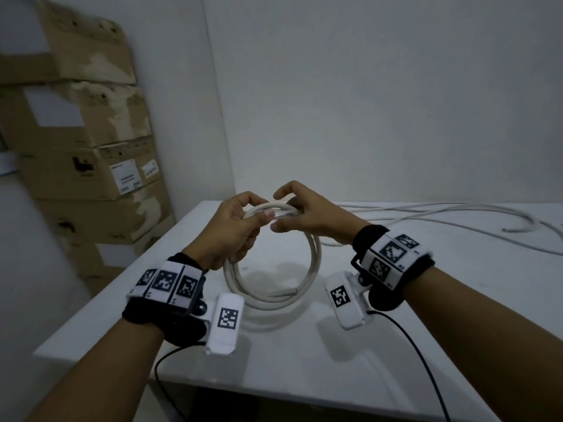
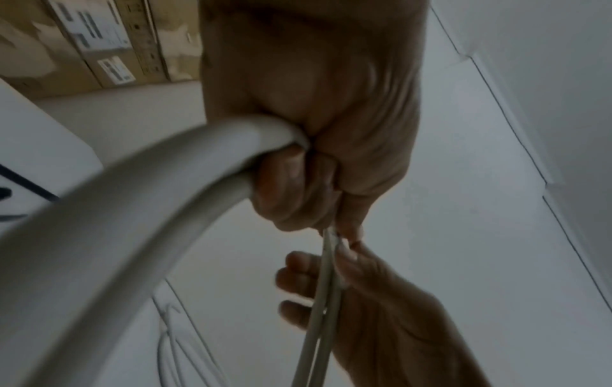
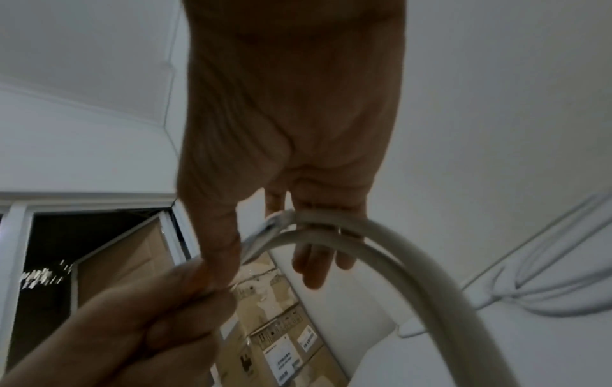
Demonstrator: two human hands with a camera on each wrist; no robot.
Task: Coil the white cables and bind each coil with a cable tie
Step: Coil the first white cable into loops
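The coiled cable point(image 1: 315, 254) is off-white, as are the loose cables point(image 1: 457, 214) on the white table point(image 1: 304, 376). Both wristbands point(image 1: 166, 280) are black, with white panels bearing black-and-white square code patterns; black leads point(image 1: 426, 370) run from them. The stacked boxes point(image 1: 85, 166) are brown cardboard with white labels. The wall point(image 1: 380, 102) is pale grey-white
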